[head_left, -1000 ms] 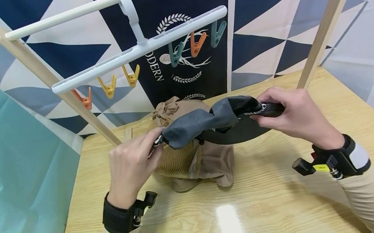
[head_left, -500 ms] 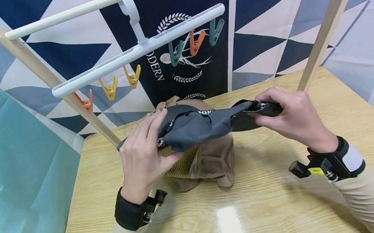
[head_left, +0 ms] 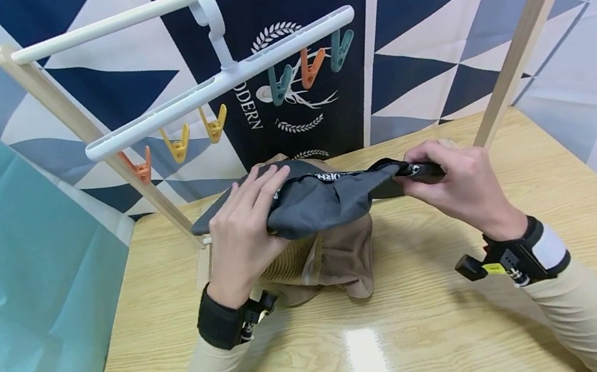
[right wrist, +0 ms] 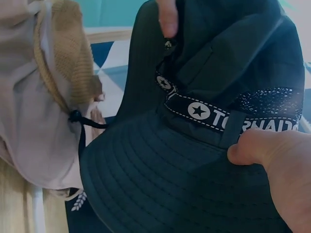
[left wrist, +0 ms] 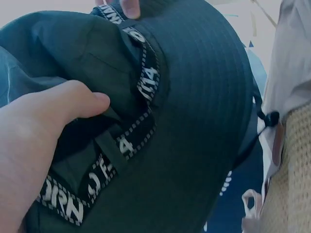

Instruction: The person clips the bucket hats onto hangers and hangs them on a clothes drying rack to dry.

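A dark grey bucket hat [head_left: 325, 201] with a lettered band [right wrist: 204, 114] is held above the table, stretched between both hands. The left hand [head_left: 242, 222] lies at its left side, fingers extended over the brim and crown; its thumb [left wrist: 77, 99] bears on the crown cloth in the left wrist view. My right hand [head_left: 455, 186] pinches the hat's right end, with the thumb [right wrist: 255, 148] against the band. A dark cord with a toggle [left wrist: 272, 118] hangs beside the brim. Behind the hat rests a beige cloth hat [head_left: 348, 253] with a woven straw part, partly hidden.
A white rod [head_left: 129, 22] on wooden posts [head_left: 535, 24] spans the back. From it hangs a white hanger bar [head_left: 222, 82] with several coloured clips, including a yellow clip [head_left: 214, 124] and an orange clip [head_left: 312, 67]. A patterned cloth backs the wooden table [head_left: 419, 337].
The left hand shifts from the hat's left end further right over it, its fingers extending. The hat's brim swings into view on the left. The right hand moves slightly left, still gripping.
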A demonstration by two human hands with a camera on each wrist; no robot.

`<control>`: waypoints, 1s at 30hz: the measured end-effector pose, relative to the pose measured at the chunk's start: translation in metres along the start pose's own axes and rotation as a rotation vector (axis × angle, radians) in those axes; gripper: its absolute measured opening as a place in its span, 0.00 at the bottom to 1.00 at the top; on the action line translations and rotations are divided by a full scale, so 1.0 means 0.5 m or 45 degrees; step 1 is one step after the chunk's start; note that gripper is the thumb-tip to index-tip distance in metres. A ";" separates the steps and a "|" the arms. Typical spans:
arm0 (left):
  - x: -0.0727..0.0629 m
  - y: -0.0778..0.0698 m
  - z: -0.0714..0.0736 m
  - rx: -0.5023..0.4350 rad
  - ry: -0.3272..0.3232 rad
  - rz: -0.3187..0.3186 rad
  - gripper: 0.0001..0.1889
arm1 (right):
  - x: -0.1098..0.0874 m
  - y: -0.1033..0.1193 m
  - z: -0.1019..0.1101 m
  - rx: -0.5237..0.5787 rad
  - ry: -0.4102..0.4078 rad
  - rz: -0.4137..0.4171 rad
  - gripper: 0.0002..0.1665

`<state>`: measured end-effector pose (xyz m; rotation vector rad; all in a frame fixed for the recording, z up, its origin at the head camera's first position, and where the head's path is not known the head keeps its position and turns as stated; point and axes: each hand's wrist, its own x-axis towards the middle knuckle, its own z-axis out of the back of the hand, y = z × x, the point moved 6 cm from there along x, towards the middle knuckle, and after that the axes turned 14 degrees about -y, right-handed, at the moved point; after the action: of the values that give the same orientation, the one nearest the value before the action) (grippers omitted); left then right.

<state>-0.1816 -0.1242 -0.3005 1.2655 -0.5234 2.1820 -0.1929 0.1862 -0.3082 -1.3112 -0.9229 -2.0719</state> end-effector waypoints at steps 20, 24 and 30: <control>-0.001 0.006 -0.041 -0.021 -0.079 0.011 0.21 | -0.016 -0.045 -0.019 -0.069 0.001 -0.009 0.16; -0.002 0.006 -0.043 0.000 -0.067 0.025 0.23 | -0.021 -0.054 -0.028 -0.088 0.056 -0.058 0.16; -0.001 0.009 -0.041 0.031 -0.041 0.055 0.19 | -0.021 -0.067 -0.027 -0.085 0.083 -0.147 0.16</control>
<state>-0.1977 -0.1159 -0.3110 1.3155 -0.5432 2.2135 -0.2204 0.1977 -0.3308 -1.2425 -0.9284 -2.2378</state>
